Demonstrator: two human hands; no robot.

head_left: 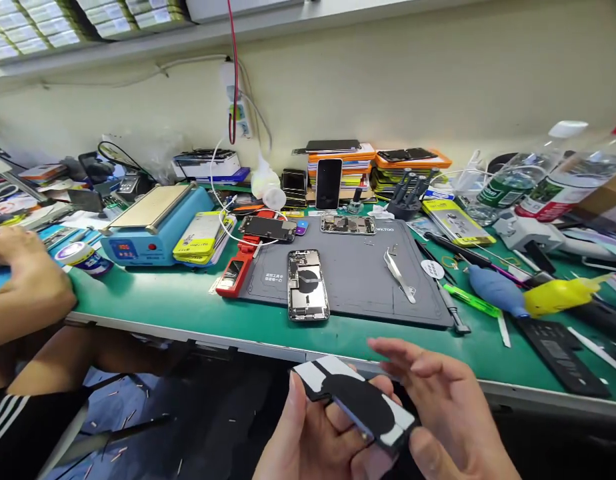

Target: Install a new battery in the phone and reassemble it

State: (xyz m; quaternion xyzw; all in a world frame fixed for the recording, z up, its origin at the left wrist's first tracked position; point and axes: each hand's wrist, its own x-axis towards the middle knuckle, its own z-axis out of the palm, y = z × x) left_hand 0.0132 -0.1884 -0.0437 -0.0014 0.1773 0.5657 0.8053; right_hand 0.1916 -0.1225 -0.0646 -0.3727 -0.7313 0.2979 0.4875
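Left hand holds black-and-white part; right hand close by.

Phone-repair workshop: opened phone, tweezers

The table ran across the middle of the frame, with a mat at its centre. One opened phone lay over the mat's front edge, another opened phone lay at its back, and tweezers lay on its right part. Left of the mat stood a box-shaped machine, with a jar at its left. At right, a blower bulb lay before two bottles. At lower centre, before the table, the left hand held a flat part, left of the right hand.
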